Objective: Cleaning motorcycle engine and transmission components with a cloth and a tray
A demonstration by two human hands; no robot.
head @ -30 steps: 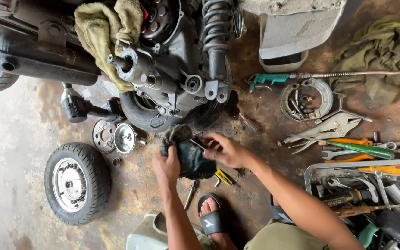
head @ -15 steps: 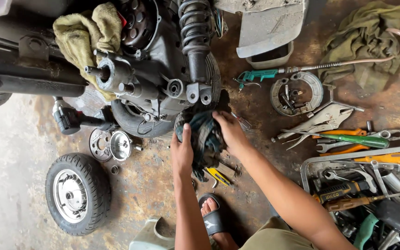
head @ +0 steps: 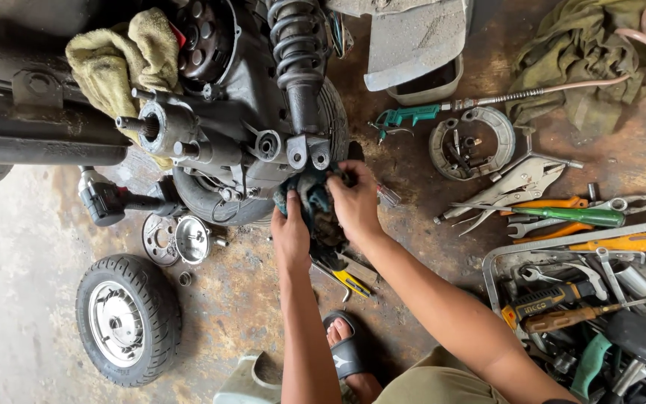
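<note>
A crumpled, grease-darkened teal cloth rag is bunching just below the grey metal shock-absorber mount of the scooter. The left hand is gripping its lower edge with curled fingers, while the right hand is pinching its upper folds.

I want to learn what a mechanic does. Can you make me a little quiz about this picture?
1. True or false: both hands hold the dark rag.
2. What lies on the floor left of the arms? A) loose wheel B) helmet C) bucket
3. Fill in: above the rag hangs the coiled shock ____.

Key: 1 true; 2 A; 3 spring.
</note>
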